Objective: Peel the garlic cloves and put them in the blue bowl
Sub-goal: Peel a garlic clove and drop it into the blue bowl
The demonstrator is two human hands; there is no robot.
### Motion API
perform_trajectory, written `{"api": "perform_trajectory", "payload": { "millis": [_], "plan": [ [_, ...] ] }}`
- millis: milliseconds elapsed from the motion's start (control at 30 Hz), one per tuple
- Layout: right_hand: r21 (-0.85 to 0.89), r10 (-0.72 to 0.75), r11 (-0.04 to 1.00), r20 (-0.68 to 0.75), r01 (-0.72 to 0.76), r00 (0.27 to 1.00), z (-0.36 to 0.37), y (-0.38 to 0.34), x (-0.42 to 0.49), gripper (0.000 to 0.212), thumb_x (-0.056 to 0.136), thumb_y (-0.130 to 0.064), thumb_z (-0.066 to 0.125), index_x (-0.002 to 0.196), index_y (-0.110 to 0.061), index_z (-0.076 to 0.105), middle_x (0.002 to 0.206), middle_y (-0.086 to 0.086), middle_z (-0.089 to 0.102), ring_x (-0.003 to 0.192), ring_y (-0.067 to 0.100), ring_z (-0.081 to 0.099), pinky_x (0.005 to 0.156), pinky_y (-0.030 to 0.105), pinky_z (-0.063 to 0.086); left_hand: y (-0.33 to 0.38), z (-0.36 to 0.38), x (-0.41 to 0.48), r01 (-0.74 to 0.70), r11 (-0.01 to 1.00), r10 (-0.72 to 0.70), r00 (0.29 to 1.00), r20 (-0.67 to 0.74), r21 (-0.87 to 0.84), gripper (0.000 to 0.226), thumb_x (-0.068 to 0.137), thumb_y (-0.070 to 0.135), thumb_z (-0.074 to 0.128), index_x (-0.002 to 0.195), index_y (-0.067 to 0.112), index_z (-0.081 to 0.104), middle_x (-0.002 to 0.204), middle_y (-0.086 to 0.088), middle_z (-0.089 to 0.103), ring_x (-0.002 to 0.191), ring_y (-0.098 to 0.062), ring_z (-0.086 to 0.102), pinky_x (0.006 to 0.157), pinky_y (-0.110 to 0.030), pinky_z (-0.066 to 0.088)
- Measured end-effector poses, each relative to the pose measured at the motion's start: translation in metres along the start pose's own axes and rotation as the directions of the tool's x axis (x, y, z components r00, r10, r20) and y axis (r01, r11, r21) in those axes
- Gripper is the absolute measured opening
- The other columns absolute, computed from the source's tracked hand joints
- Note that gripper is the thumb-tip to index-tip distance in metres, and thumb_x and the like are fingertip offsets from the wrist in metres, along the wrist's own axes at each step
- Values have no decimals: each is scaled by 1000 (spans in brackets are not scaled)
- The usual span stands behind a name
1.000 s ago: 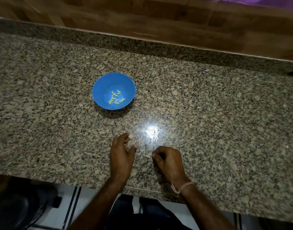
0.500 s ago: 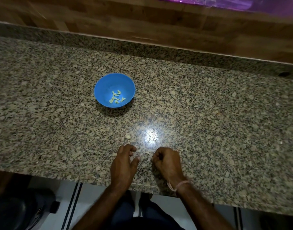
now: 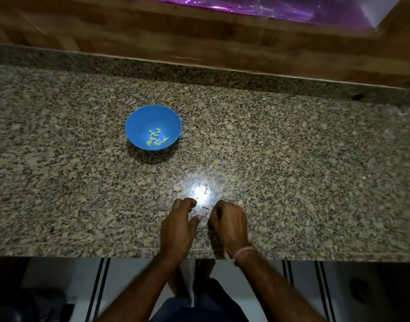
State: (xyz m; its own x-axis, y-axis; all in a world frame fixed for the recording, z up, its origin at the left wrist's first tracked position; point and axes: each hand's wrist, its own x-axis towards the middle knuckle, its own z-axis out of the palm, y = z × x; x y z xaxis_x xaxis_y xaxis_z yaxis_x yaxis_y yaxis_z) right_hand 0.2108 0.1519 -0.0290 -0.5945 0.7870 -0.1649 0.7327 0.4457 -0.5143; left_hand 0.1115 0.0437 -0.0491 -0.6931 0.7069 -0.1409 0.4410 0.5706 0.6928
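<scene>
**A:** Entry one, the bowl?

**B:** Blue bowl point(image 3: 141, 122), upright on the granite worktop point(image 3: 292, 170), well beyond the hands and to their left. Peeled garlic cloves point(image 3: 155, 138) are heaped at its bottom. It is probably set back to leave peeling room near the front edge.

**A:** Left hand?

**B:** Left hand point(image 3: 178, 226), near the front edge, fingers curled under, thumb reaching towards its partner. I cannot tell whether it pinches anything.

**A:** Right hand?

**B:** Right hand point(image 3: 229, 224), just beside it, knuckles up, fingers curled in, contents hidden. I cannot tell what it holds.

**A:** Loose items?

**B:** Pale scrap point(image 3: 177, 187) ahead of the left hand, either clove or skin. Thin dark sliver point(image 3: 205, 208) between the hands.

**A:** Stage?

**B:** Hands this close together suggest a skin being worked off.
</scene>
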Motion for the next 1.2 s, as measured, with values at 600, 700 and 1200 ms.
{"api": "perform_trajectory", "payload": {
  "millis": [600, 700, 1200],
  "plan": [
    [332, 91, 935, 119, -127, 989, -1, 10, 34, 13, 86, -14, 76, 75, -21, 77, 70, -12, 74, 67, -2, 68, 68, 27, 60, 23, -5, 54, -25, 987, 45, 991, -127, 160, 15, 95, 17, 68, 109, 24, 66, 107, 2, 62, 87, -24, 62, 65, -34, 45],
    [353, 68, 928, 147, -117, 987, 1, 18, 38, 13, 87, -14, 79, 77, -21, 78, 71, -12, 75, 69, -2, 70, 70, 28, 61, 17, -1, 30, 0, 996, 12, 990, -138, 92, 15, 94, 21, 70, 106, 28, 66, 101, 9, 60, 82, -14, 60, 62, -29, 39],
    [29, -101, 995, 44, 100, 994, 4, 7, 20, 11, 89, -18, 72, 79, -20, 70, 77, 0, 69, 69, 21, 63, 59, 33, 46, 1, 10, 5, 69, 998, -70, 994, -87, -7, 17, 94, 25, 70, 104, 36, 62, 97, 15, 58, 79, -7, 58, 61, -30, 48]
  ]
}}
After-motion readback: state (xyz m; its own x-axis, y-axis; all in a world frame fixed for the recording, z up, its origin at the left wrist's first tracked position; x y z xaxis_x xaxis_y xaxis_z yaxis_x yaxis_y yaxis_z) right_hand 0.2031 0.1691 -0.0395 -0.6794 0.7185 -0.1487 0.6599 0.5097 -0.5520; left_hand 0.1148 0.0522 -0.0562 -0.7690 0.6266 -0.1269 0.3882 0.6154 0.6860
